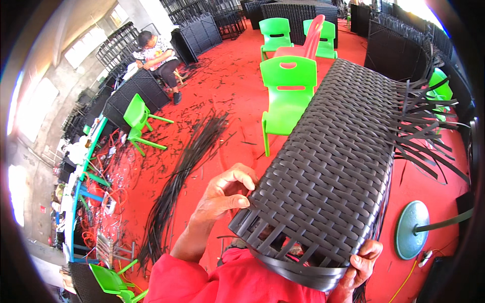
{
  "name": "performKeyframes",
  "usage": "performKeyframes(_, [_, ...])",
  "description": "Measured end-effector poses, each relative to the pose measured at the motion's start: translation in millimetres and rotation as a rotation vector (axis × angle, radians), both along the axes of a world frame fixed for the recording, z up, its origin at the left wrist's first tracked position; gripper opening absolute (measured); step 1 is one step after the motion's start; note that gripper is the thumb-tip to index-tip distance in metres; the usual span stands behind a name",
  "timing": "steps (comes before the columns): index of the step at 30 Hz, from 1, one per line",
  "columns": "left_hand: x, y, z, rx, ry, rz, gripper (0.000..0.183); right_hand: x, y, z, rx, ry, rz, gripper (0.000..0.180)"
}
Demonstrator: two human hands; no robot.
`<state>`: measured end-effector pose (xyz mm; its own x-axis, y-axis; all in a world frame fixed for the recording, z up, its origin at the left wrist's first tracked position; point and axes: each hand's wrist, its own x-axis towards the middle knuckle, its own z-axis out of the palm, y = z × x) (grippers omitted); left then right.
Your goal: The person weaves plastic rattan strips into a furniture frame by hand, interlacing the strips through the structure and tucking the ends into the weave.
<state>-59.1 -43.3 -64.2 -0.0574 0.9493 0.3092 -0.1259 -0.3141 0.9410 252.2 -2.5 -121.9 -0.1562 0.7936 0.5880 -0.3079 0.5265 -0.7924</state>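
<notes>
A long black woven plastic-rattan piece (326,159) stretches from my lap away to the upper right. Near its closest end, lengthwise strips (273,236) show without crosswise weave, with gaps between them. Flat bands (303,274) curve around that end. My left hand (227,191) is at the left edge, thumb and forefinger bent toward the weave; whether they pinch a strip is unclear. My right hand (360,263) grips the near right corner, its lower part hidden behind the piece. Loose strip ends (424,128) fan out from the far right side.
A bundle of black strips (185,181) lies on the red floor (242,147) at left. A green chair (288,91) stands beyond the piece. To the right is a round stand base (412,230). A seated person (157,57) works farther back beside black panels (138,96).
</notes>
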Motion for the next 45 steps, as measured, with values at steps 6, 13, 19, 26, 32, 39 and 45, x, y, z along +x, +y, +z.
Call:
performKeyframes(6, [2, 9, -2, 0.001, 0.109, 0.07, 0.025, -11, 4, -5, -0.021, 0.074, -0.071, 0.02])
performKeyframes(13, [34, -11, 36, 0.156, 0.69, 0.501, 0.017, -32, 18, -7, 0.185, 0.367, -0.03, 0.029])
performKeyframes(19, [73, -2, 73, 0.316, 0.952, -0.11, 0.047, -9, -4, -24, 0.073, 0.137, 0.009, 0.03])
performKeyframes(26, [85, -9, 92, 0.498, 1.408, 0.074, 0.026, 6, -7, -26, -0.029, 0.083, 0.119, 0.025])
performKeyframes(32, [49, -4, 113, 0.848, 1.894, 0.69, 0.012, 26, 14, -2, -0.042, -0.065, 0.171, 0.015])
performKeyframes(39, [10, 11, 170, 1.115, 1.94, 1.098, 0.023, -11, 57, 99, 0.208, -0.121, 0.519, 0.029])
performKeyframes(45, [54, 38, 185, 1.267, 1.823, 1.118, 0.019, -44, 52, 164, -0.111, -0.214, 1.075, 0.028])
